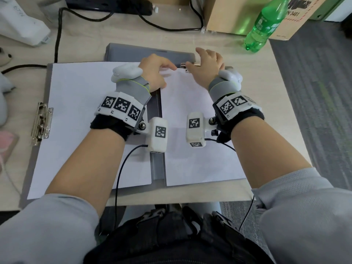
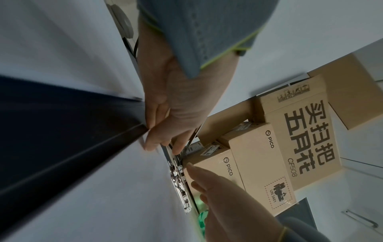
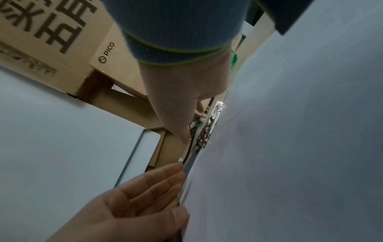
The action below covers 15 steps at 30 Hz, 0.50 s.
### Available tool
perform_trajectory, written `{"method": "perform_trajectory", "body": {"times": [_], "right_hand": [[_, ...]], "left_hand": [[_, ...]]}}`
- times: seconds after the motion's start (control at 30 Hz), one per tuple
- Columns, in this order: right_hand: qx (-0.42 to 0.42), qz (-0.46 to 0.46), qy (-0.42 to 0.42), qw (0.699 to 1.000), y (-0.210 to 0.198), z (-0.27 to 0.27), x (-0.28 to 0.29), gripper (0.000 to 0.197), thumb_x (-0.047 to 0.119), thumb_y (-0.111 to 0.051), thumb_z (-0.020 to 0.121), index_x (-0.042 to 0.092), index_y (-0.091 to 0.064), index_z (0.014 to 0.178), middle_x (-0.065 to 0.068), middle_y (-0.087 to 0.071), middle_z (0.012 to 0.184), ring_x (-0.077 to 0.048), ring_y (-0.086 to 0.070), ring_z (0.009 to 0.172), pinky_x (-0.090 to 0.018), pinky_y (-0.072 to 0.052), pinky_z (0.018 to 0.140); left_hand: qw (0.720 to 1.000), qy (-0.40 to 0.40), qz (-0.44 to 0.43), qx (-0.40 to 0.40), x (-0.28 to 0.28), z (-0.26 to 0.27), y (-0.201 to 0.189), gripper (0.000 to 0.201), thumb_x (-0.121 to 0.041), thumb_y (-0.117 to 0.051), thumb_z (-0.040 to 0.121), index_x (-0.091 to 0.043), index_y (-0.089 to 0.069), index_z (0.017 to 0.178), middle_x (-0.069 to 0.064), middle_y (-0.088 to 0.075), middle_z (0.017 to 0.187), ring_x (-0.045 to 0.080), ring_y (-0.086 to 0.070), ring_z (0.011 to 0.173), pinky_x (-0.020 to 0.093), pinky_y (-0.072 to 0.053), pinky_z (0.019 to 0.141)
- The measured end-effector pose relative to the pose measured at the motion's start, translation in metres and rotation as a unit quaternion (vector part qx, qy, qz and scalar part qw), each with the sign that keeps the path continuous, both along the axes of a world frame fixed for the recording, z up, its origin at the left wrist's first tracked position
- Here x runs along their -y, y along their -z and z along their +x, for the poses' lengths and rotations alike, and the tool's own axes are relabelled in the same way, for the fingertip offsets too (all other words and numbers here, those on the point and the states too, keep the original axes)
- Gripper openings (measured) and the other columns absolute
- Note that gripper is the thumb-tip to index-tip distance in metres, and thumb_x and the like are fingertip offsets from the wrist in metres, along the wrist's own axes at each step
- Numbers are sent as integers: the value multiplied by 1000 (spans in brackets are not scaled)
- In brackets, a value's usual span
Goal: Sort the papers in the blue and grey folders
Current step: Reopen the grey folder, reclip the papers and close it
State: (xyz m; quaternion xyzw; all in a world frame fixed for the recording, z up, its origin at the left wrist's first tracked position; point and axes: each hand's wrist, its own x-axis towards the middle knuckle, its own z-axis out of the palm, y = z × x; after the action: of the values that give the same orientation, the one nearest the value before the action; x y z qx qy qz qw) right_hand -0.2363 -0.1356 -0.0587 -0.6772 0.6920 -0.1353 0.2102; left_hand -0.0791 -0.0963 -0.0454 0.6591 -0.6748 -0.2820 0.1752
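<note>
A grey folder (image 1: 157, 168) lies open on the table, a white sheet (image 1: 85, 121) on its left half and another white sheet (image 1: 190, 130) on its right half. My left hand (image 1: 160, 69) pinches the top edge of the right sheet; the pinch also shows close up in the left wrist view (image 2: 163, 134). Just right of it, my right hand (image 1: 205, 61) has its thumb on the metal clip (image 1: 185, 68) at the folder's top, fingers held fairly straight. A second bluish-grey folder (image 1: 133, 52) lies under the far edge.
Another metal clip (image 1: 41, 123) sticks out at the left folder edge. A green bottle (image 1: 266, 25) and cardboard boxes (image 1: 238, 14) stand at the back right, black cables (image 1: 59, 35) and a white device (image 1: 19, 21) at the back left. The table edge runs close on the right.
</note>
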Motion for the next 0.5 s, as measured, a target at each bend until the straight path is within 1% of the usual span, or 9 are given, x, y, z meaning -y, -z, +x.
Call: {"method": "perform_trajectory", "body": {"times": [0.03,0.13,0.2,0.23,0.3,0.4,0.43,0.47,0.5], "right_hand": [[4,1,-4,1000,-1,0,-7,55,42,-49,90,27,-36,141,-6,-28,152,-27,-12,144,-42,-13,116],[20,19,-11,1000,-2,-1,-29,58,39,-51,89,28,-35,143,-5,-25,154,-28,-8,145,-45,-15,117],[37,32,-17,999,-1,-1,-44,57,37,-52,89,27,-36,143,-5,-25,153,-28,-6,145,-44,-18,117],[46,35,-22,998,-3,1,-52,55,36,-53,89,26,-39,142,-5,-27,152,-28,-8,144,-43,-20,116],[73,43,-28,996,-5,6,-65,50,33,-53,90,25,-45,138,-5,-36,146,-26,-14,141,-40,-27,113],[104,61,-31,992,-12,13,-85,42,31,-56,88,27,-54,130,-7,-48,136,-24,-24,136,-39,-35,108],[107,64,-38,991,-14,16,-94,41,30,-58,88,27,-55,129,-8,-49,134,-25,-26,135,-40,-36,107],[112,67,-43,991,-15,19,-100,41,29,-60,87,27,-56,128,-8,-50,134,-26,-28,134,-41,-36,107],[118,70,-46,989,-16,22,-108,42,28,-62,86,26,-56,127,-8,-49,134,-26,-31,134,-41,-36,107]], "left_hand": [[1000,1,-3,6,-5,1,-1,54,5,-63,72,-22,-63,119,4,-59,127,23,-54,118,29,-45,95],[1000,-5,-13,3,-22,6,-2,54,4,-62,74,-25,-63,119,2,-59,129,24,-55,115,30,-45,99],[1000,-9,-11,0,-38,8,-3,54,4,-63,73,-26,-63,119,4,-61,121,27,-57,111,32,-47,99],[1000,-10,-11,-5,-47,11,-5,54,3,-63,73,-26,-63,119,5,-61,118,27,-57,111,34,-47,99],[1000,-12,-8,-14,-62,15,-6,52,4,-61,74,-23,-63,119,8,-61,120,25,-57,113,36,-47,101],[998,-29,-16,-44,-88,25,-9,50,5,-59,74,-19,-65,116,12,-64,116,26,-57,111,41,-46,101],[998,-39,-21,-50,-98,30,-10,49,3,-59,73,-19,-66,116,12,-64,115,27,-57,109,40,-47,101],[997,-47,-25,-47,-107,35,-12,48,-1,-59,72,-20,-66,116,12,-64,113,28,-58,105,37,-48,98],[997,-57,-26,-42,-116,41,-13,48,-4,-59,72,-21,-66,116,13,-64,106,29,-57,98,30,-49,93]]}}
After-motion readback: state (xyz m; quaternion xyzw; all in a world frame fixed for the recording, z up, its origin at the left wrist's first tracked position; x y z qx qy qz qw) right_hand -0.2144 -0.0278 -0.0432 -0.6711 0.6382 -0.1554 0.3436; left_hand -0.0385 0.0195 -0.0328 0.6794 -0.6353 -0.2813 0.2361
